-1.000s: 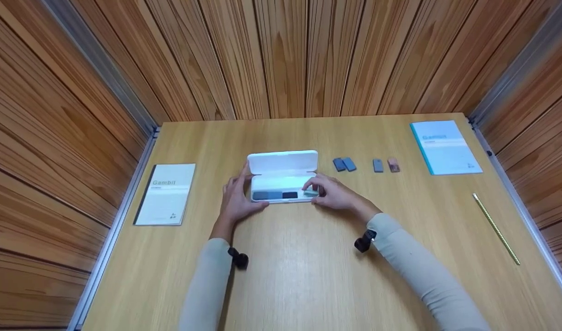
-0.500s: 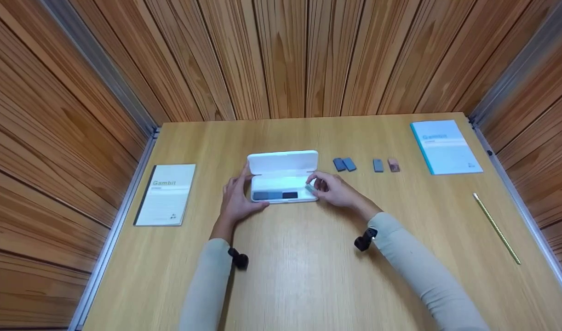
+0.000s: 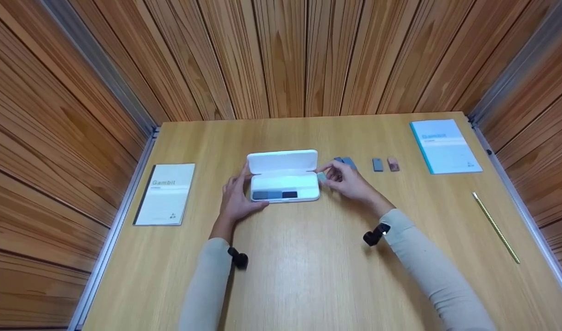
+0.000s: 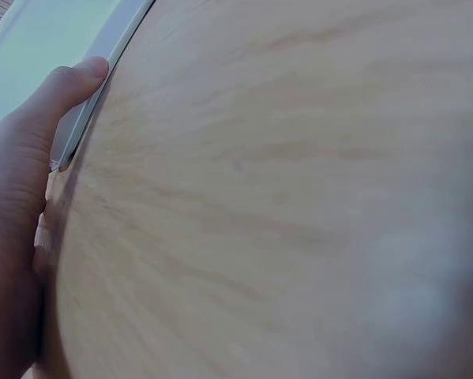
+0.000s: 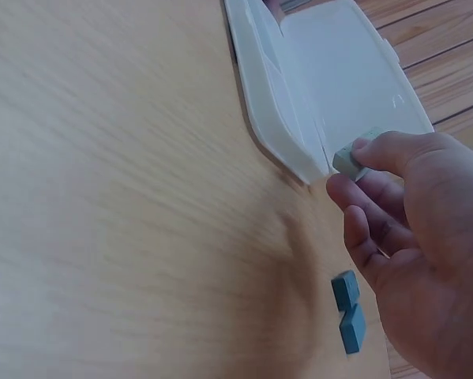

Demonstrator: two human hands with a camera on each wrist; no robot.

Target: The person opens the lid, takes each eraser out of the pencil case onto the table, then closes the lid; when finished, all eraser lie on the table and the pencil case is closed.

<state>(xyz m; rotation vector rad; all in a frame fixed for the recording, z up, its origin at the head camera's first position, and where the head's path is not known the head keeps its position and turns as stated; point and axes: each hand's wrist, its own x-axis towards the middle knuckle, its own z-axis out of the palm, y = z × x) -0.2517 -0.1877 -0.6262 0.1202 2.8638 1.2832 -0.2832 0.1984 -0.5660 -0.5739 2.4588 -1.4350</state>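
Two sleeved forearms reach from the near edge across the wooden bench. The left hand rests against the left end of the white case, its fingers relaxed and straight, the thumb lying along the case's edge. The case stands open at mid-bench, lid raised on the far side; dark and blue blocks lie in its near tray. The right hand hovers just right of the case, its fingers pinching a small pale grey-green block close to the case's right end. Beyond that hand, two blue blocks lie touching each other on the bench, partly hidden in the head view. Farther right lie a grey block and a pinkish block. A booklet lies at far left, a blue-edged booklet at far right, a pencil near the right edge.
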